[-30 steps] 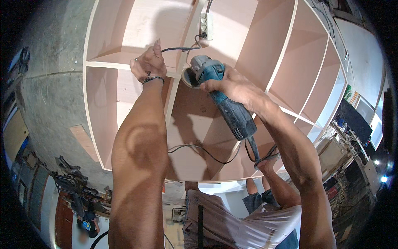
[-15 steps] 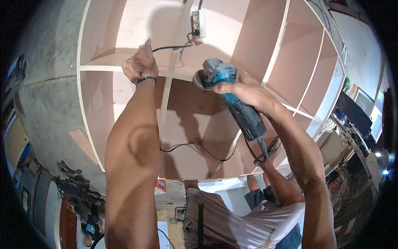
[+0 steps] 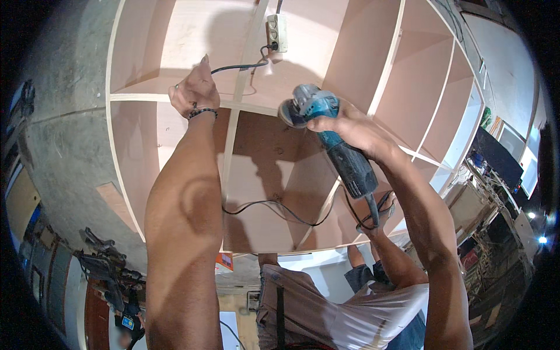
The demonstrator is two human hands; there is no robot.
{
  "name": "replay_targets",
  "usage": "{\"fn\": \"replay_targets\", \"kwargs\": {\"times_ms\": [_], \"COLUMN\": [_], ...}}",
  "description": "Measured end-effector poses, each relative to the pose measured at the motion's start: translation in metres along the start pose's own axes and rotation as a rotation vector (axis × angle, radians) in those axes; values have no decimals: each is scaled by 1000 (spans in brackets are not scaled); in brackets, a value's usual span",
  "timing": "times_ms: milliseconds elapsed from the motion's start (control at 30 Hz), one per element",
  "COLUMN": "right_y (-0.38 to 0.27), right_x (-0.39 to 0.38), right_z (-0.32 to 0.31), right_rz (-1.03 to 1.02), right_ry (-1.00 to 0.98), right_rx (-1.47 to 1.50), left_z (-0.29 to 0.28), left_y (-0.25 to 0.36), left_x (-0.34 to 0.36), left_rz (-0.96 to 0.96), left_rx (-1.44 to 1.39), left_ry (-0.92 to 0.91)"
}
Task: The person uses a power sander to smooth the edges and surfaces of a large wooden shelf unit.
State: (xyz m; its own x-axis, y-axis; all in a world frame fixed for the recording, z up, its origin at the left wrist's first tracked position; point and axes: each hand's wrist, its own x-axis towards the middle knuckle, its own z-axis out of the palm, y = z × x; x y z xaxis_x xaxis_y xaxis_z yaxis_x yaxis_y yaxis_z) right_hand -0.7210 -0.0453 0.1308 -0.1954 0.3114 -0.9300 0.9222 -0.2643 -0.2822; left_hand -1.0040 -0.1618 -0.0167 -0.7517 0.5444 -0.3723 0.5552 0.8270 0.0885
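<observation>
My left hand (image 3: 193,93) is closed on the light wooden edge (image 3: 142,97) of a shelf in a pale plywood cabinet (image 3: 198,29), thumb raised and fingertips partly hidden. My right hand (image 3: 350,131) grips a teal and black angle grinder (image 3: 349,166) from above, its disc (image 3: 291,114) beside the horizontal edge, right of the central upright (image 3: 233,140). I cannot tell whether the disc touches the wood. Behind it, a white power strip (image 3: 276,32) has a black cord (image 3: 245,66) plugged in. More cable loops below the grinder.
Grey concrete floor (image 3: 70,134) borders the cabinet on the left, with a wood offcut (image 3: 116,204) and dark tools (image 3: 102,256). At lower left is a person in dark clothing (image 3: 131,321). Cluttered boards and gear (image 3: 490,204) line the right. Legs (image 3: 379,245) show below the cabinet.
The grinder has moved rightward, away from the central upright along the shelf edge. My left hand stays on the edge; the whole view has shifted slightly, the cabinet appearing further left.
</observation>
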Motion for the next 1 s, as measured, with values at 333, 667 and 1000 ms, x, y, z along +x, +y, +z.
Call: {"fn": "replay_targets", "kwargs": {"times_ms": [333, 667, 1000], "right_y": [-63, -76, -86], "right_x": [7, -1, -4], "right_z": [19, 21, 22], "right_rz": [-23, -39, 20], "right_ry": [-111, -94, -110], "right_rx": [62, 73, 38], "left_z": [-2, -5, -2], "left_y": [-2, 3, -1], "left_x": [-1, -2, -2], "left_rz": [0, 15, 27], "left_rx": [-19, -9, -23], "left_ry": [15, 24, 43]}}
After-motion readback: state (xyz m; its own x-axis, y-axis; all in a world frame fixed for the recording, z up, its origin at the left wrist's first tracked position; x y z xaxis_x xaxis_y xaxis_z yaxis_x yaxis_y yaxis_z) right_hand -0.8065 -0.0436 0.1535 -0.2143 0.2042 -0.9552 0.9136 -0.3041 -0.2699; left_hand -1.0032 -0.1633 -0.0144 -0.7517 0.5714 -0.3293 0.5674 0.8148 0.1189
